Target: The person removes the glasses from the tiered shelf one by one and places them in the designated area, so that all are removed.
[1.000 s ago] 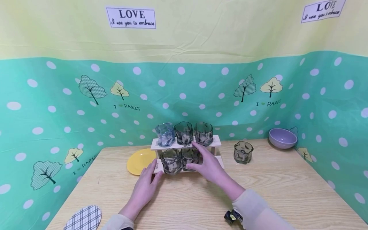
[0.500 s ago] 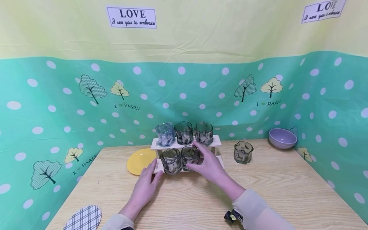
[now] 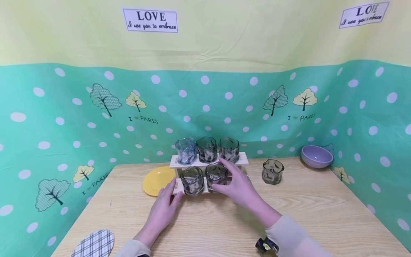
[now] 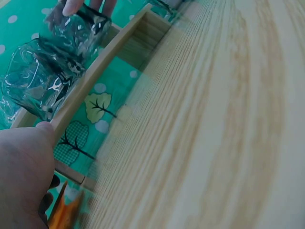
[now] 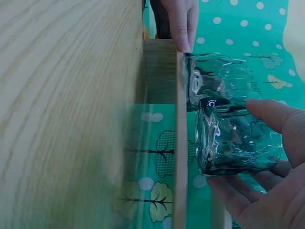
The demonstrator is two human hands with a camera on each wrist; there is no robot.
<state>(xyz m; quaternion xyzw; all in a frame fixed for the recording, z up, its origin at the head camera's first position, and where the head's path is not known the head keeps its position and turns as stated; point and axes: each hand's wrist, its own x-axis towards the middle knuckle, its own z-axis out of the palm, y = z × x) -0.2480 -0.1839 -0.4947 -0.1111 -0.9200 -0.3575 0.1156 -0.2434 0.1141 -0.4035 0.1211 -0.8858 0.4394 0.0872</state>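
A small two-tier wooden rack (image 3: 205, 165) stands mid-table. Its top shelf carries a bluish glass (image 3: 185, 150) and two dark wavy glasses (image 3: 206, 149) (image 3: 229, 149). On the lower shelf sit two more dark glasses. My right hand (image 3: 224, 176) grips the right-hand one (image 3: 216, 174), thumb in front and fingers over the back; the right wrist view shows this glass (image 5: 236, 138) held against the shelf rail (image 5: 180, 143). Straight fingers of my left hand (image 3: 170, 194) touch the lower shelf's left front corner, beside the other glass (image 3: 192, 180).
A loose dark glass (image 3: 272, 171) stands on the table right of the rack. A purple bowl (image 3: 316, 156) sits at the back right, a yellow plate (image 3: 155, 180) left of the rack, and a plaid coaster (image 3: 94, 243) at the front left edge. Cloth walls enclose the table.
Hardly anything differs: the head view has shifted slightly, and both hands stay at the lower shelf.
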